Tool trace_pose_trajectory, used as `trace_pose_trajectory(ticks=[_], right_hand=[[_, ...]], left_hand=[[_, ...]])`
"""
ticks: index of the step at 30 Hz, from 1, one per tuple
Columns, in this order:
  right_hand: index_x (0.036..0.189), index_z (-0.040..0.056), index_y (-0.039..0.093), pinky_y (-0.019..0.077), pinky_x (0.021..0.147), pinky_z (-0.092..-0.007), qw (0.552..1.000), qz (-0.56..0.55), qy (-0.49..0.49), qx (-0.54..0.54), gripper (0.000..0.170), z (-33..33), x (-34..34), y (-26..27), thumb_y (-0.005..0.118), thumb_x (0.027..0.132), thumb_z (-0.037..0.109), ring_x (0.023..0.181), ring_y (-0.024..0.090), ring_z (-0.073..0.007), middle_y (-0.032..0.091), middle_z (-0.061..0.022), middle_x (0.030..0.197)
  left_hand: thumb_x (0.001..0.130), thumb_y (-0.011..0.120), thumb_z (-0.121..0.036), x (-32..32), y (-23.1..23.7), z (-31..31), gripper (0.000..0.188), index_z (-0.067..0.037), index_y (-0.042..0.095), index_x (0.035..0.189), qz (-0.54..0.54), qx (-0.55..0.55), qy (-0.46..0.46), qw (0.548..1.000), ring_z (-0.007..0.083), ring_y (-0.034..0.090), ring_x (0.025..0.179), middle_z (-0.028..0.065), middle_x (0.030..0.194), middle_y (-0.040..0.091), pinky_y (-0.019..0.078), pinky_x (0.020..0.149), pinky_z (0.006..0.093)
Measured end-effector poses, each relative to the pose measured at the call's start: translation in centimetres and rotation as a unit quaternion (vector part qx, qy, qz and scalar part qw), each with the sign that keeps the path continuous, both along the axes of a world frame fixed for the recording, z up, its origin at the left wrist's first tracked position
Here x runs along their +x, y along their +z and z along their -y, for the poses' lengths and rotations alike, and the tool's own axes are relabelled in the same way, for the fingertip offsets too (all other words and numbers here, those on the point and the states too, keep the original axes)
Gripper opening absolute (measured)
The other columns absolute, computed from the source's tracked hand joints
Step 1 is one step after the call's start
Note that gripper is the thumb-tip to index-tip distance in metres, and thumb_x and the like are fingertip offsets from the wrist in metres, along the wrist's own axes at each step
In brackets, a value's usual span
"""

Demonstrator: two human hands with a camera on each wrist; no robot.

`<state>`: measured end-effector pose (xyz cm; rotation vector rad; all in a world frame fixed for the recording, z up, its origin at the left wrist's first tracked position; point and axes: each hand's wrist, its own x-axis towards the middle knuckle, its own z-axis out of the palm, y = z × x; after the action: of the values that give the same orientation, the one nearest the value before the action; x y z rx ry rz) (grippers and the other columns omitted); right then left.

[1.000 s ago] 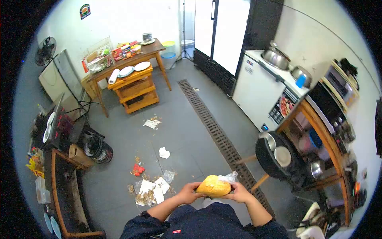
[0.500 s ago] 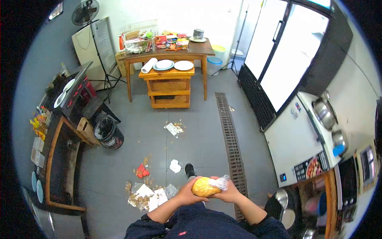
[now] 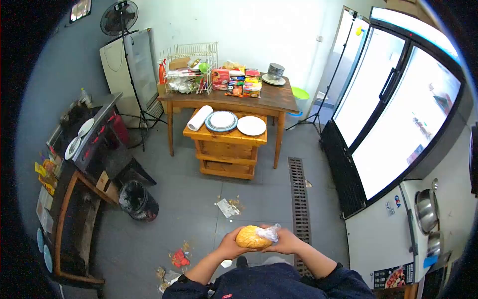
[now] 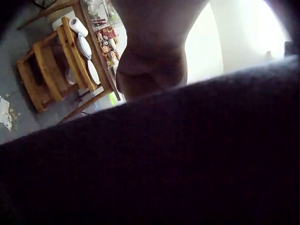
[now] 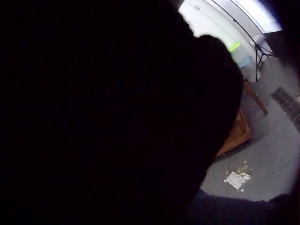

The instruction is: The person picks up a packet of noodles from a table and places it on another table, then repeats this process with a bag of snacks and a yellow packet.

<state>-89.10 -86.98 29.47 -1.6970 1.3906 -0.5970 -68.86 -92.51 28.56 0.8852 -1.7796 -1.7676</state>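
Observation:
A clear plastic bag packed with something yellow [image 3: 253, 238] is held in front of the body in the head view. Its gathered, see-through end points right. The left hand [image 3: 231, 245] grips the bag's left side, fingers beneath it. On the other side the right hand [image 3: 289, 242] holds it by the gathered end. In the left wrist view a dark sleeve [image 4: 154, 164] covers the lower part, with the left hand's back and wrist [image 4: 152, 42] in shadow above; its fingers are hidden. Dark shadow and sleeve fill most of the right wrist view, hiding the right hand.
Ahead, a wooden table [image 3: 276, 98] carries a wire rack and food packets. Before it, a low wooden cart [image 3: 226, 149] bears plates and a paper roll. Litter [image 3: 228, 208] and red scraps [image 3: 180, 257] lie on the floor. A black bin [image 3: 138, 200] stands left, a glass-door fridge [image 3: 383, 114] right.
The person has turned left and stepped forward, so the table and cart look closer and the floor litter slides down the view. Both hands still hold the yellow bag.

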Motion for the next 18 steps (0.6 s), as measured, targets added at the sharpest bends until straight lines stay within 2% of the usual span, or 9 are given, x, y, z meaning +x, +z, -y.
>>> trace_pose_trajectory(ticks=[4, 7, 10, 11, 12, 13, 14, 16, 18], right_hand=[[0.098, 0.0017, 0.052, 0.0401, 0.076, -0.0272, 0.999, 0.002, -0.034, -0.008, 0.046, 6.4, -2.8, -1.0, 0.069, 0.059, 0.020, 0.085, 0.054, -0.0167, 0.057, -0.0101, 0.092], [0.096, 0.0030, 0.053, 0.0416, 0.074, -0.0300, 0.996, 0.019, -0.080, 0.014, 0.041, 11.3, -4.8, -1.4, 0.066, 0.060, 0.019, 0.081, 0.056, -0.0232, 0.058, -0.0130, 0.086], [0.095, 0.0039, 0.055, 0.0413, 0.074, -0.0281, 0.986, 0.065, -0.154, -0.029, 0.040, 18.2, -8.6, -4.4, 0.068, 0.060, 0.020, 0.081, 0.056, -0.0164, 0.059, -0.0099, 0.085], [0.094, 0.0040, 0.055, 0.0413, 0.075, -0.0279, 0.978, 0.095, -0.181, -0.045, 0.040, 21.0, -10.0, -5.0, 0.069, 0.060, 0.020, 0.081, 0.055, -0.0149, 0.059, -0.0089, 0.085], [0.096, 0.0032, 0.054, 0.0412, 0.075, -0.0273, 0.968, 0.129, -0.217, 0.001, 0.040, 24.4, -11.6, -4.5, 0.070, 0.061, 0.017, 0.082, 0.054, -0.0128, 0.058, -0.0059, 0.089], [0.099, 0.0012, 0.052, 0.0415, 0.075, -0.0269, 0.953, 0.199, -0.231, 0.001, 0.041, 28.2, -13.3, -4.8, 0.068, 0.062, 0.011, 0.082, 0.053, -0.0128, 0.057, -0.0057, 0.091], [0.100, 0.0006, 0.051, 0.0415, 0.076, -0.0268, 0.947, 0.212, -0.243, 0.003, 0.042, 32.3, -15.2, -4.4, 0.068, 0.063, 0.009, 0.082, 0.053, -0.0128, 0.056, -0.0060, 0.092], [0.105, 0.0003, 0.047, 0.0423, 0.075, -0.0266, 0.934, 0.250, -0.254, -0.008, 0.044, 40.9, -19.3, -4.3, 0.065, 0.064, 0.005, 0.083, 0.053, -0.0129, 0.055, -0.0061, 0.093], [0.108, 0.0000, 0.044, 0.0438, 0.072, -0.0263, 0.917, 0.306, -0.241, -0.086, 0.044, 50.6, -22.9, -3.5, 0.061, 0.067, 0.001, 0.082, 0.054, -0.0135, 0.055, -0.0061, 0.094]], left_hand=[[0.056, 0.074, -0.014, -2.2, -0.9, 6.9, 0.066, -0.006, 0.039, 0.112, 0.032, -0.054, -0.032, 0.998, 0.0137, 0.049, 0.093, 0.0062, 0.102, 0.050, 0.0399, 0.079, 0.0275], [0.056, 0.073, -0.014, -3.5, -3.0, 12.7, 0.070, -0.007, 0.035, 0.115, -0.021, -0.057, 0.039, 0.997, 0.0160, 0.048, 0.093, 0.0073, 0.106, 0.048, 0.0403, 0.078, 0.0294], [0.060, 0.071, -0.014, -3.1, -8.0, 20.1, 0.068, -0.008, 0.034, 0.116, -0.047, 0.044, 0.202, 0.977, 0.0176, 0.048, 0.091, 0.0081, 0.107, 0.046, 0.0417, 0.074, 0.0314], [0.065, 0.065, -0.010, -2.7, -9.0, 22.3, 0.059, -0.008, 0.035, 0.115, -0.024, 0.085, 0.238, 0.967, 0.0177, 0.050, 0.090, 0.0079, 0.107, 0.045, 0.0415, 0.075, 0.0312], [0.070, 0.060, -0.006, -2.3, -9.9, 24.8, 0.050, -0.008, 0.036, 0.115, 0.000, 0.125, 0.273, 0.954, 0.0178, 0.051, 0.088, 0.0078, 0.108, 0.045, 0.0414, 0.075, 0.0311], [0.068, 0.063, -0.014, -1.8, -11.5, 27.3, 0.050, -0.006, 0.040, 0.111, 0.051, 0.154, 0.313, 0.936, 0.0178, 0.051, 0.087, 0.0082, 0.104, 0.048, 0.0416, 0.074, 0.0306], [0.065, 0.067, -0.022, -1.2, -13.4, 29.8, 0.051, -0.005, 0.043, 0.107, 0.101, 0.183, 0.352, 0.913, 0.0179, 0.050, 0.086, 0.0087, 0.099, 0.050, 0.0418, 0.072, 0.0300], [0.065, 0.067, -0.026, 0.3, -17.4, 33.8, 0.049, -0.003, 0.046, 0.103, 0.132, 0.129, 0.420, 0.889, 0.0167, 0.050, 0.084, 0.0085, 0.095, 0.053, 0.0418, 0.068, 0.0283], [0.064, 0.068, -0.024, 1.9, -21.3, 38.0, 0.047, -0.002, 0.047, 0.100, 0.196, 0.146, 0.504, 0.828, 0.0172, 0.050, 0.080, 0.0093, 0.092, 0.054, 0.0413, 0.066, 0.0291]])
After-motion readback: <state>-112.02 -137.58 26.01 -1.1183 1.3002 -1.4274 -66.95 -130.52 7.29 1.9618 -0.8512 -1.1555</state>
